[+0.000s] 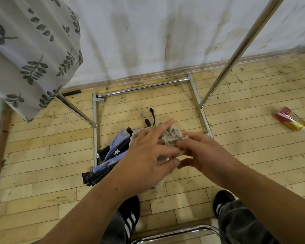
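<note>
A crumpled beige frayed cloth (171, 134) is held in mid-air above the floor, between both hands. My left hand (146, 154) lies over its left side, fingers stretched across the fabric and thumb pinching it from below. My right hand (204, 154) pinches the cloth's right edge with curled fingers and thumb. Part of the cloth hangs down behind the hands and is mostly hidden.
A chrome clothes rack frame (95, 120) stands on the wooden floor by a stained white wall. A leaf-print fabric (33, 50) hangs at left. A folded blue-and-black umbrella (109, 155) lies below the hands. A red-yellow packet (290, 120) lies at right. A chrome rail (174, 233) crosses near my feet.
</note>
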Demonstrator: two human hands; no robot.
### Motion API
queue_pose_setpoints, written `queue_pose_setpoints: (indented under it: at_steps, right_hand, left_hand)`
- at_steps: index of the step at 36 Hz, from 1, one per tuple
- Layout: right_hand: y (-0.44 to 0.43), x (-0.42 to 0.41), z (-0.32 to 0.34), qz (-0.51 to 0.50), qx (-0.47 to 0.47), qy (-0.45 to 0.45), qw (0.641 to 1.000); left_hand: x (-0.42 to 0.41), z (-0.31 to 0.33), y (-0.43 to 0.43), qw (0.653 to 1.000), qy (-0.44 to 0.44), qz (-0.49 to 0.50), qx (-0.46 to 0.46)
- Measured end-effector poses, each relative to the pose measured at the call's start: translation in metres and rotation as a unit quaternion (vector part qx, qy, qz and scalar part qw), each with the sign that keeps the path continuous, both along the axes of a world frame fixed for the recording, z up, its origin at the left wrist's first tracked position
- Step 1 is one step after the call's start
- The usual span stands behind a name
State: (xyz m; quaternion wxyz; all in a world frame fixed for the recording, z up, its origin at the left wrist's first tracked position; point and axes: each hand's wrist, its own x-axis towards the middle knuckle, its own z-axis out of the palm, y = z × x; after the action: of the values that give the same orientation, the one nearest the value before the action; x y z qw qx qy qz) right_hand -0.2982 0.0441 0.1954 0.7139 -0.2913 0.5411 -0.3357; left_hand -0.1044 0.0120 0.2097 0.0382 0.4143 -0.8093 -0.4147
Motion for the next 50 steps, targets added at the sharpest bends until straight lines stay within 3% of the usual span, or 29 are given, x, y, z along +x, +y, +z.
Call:
queue_pose_setpoints:
  at_steps: [7, 11, 19, 22, 27, 31, 40, 46, 50]
  right_hand:
    - [-0.004, -0.003, -0.005, -0.062, 0.037, 0.098, 0.993]
    - [-0.003, -0.003, -0.007, -0.062, 0.046, 0.134, 0.988]
    - [-0.004, -0.002, -0.004, -0.065, 0.057, 0.159, 0.983]
    - [-0.003, -0.002, -0.003, -0.067, 0.058, 0.161, 0.983]
    - [-0.002, -0.001, 0.000, -0.056, 0.051, 0.144, 0.987]
    - [-0.001, -0.001, 0.001, -0.034, 0.040, 0.114, 0.992]
    - [0.000, -0.002, -0.008, 0.024, 0.025, 0.193, 0.981]
    - [0.001, -0.007, -0.013, 0.018, 0.010, 0.254, 0.967]
    - [0.002, -0.008, -0.013, 0.001, 0.020, 0.250, 0.968]
  left_hand:
    - [0.002, 0.002, -0.004, 0.989, 0.057, 0.136, 0.029]
    - [0.011, -0.003, -0.015, 0.974, 0.033, 0.225, -0.001]
    - [0.031, -0.020, -0.034, 0.933, -0.026, 0.355, 0.058]
    - [0.032, -0.020, -0.034, 0.937, -0.084, 0.334, 0.051]
    - [0.020, -0.013, -0.023, 0.973, -0.009, 0.211, 0.094]
    - [0.020, -0.030, -0.019, 0.988, -0.071, 0.120, 0.069]
    - [0.019, -0.026, -0.021, 0.971, -0.039, 0.218, 0.091]
    - [0.018, -0.025, -0.022, 0.966, -0.032, 0.245, 0.075]
    - [0.019, -0.024, -0.022, 0.962, -0.039, 0.261, 0.068]
